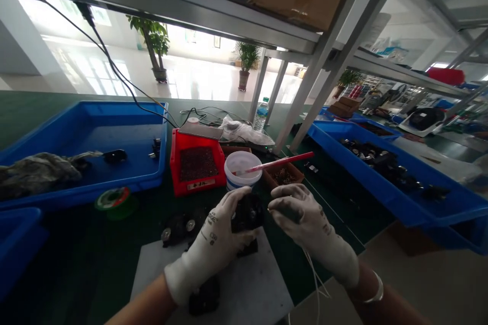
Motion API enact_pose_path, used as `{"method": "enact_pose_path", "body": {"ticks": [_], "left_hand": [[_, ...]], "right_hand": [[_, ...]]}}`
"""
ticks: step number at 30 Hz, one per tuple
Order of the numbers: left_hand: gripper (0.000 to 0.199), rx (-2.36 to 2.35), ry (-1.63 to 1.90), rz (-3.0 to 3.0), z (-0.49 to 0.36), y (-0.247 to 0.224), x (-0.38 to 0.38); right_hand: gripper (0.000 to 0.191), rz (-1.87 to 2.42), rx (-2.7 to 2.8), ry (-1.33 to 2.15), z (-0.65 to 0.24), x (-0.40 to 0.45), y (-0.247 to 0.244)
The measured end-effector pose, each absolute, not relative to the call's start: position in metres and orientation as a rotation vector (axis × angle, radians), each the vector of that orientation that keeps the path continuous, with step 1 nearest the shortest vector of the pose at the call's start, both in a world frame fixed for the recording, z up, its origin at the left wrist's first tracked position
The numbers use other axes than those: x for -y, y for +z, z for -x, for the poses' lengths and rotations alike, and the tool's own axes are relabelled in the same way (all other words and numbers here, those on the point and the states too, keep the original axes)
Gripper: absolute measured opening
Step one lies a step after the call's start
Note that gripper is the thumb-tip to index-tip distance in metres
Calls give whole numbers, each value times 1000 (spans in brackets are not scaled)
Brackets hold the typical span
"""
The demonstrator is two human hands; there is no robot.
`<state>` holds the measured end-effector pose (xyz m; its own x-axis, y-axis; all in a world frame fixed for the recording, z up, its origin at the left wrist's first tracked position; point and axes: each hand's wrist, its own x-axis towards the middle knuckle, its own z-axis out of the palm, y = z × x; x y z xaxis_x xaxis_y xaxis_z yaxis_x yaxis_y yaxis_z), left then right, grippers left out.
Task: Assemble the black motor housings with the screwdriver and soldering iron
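My left hand, in a white glove, is wrapped round a dark black part above a pale grey board. My right hand, gloved too, is apart from that part, just right of it. Its thumb and fingertips are pinched together; a tiny bright speck shows there, too small to name. White cords hang below this wrist. More black parts with silvery round ends lie behind the board's left side, and another black piece rests on it beneath my left forearm.
Beyond my hands stand a white tub with a red stick across it, a red bin of small dark pieces and an open box of small parts. Blue trays flank the bench. Metal shelf posts rise behind.
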<state>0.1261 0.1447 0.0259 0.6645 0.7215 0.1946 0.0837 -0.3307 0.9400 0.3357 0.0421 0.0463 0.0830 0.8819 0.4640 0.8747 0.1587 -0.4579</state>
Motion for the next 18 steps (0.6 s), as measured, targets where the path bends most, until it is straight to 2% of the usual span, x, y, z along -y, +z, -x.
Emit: {"method": "enact_pose_path", "body": {"ticks": [4, 9, 18], "left_hand": [[71, -597, 795, -1945, -125, 24, -141], [73, -521, 839, -2056, -125, 20, -138], [74, -494, 833, -2104, -126, 24, -134]], "right_hand": [[14, 1669, 1949, -320, -321, -49, 46], [15, 1641, 2055, -544, -316, -49, 45], [9, 1610, 2060, -610, -314, -45, 43]]}}
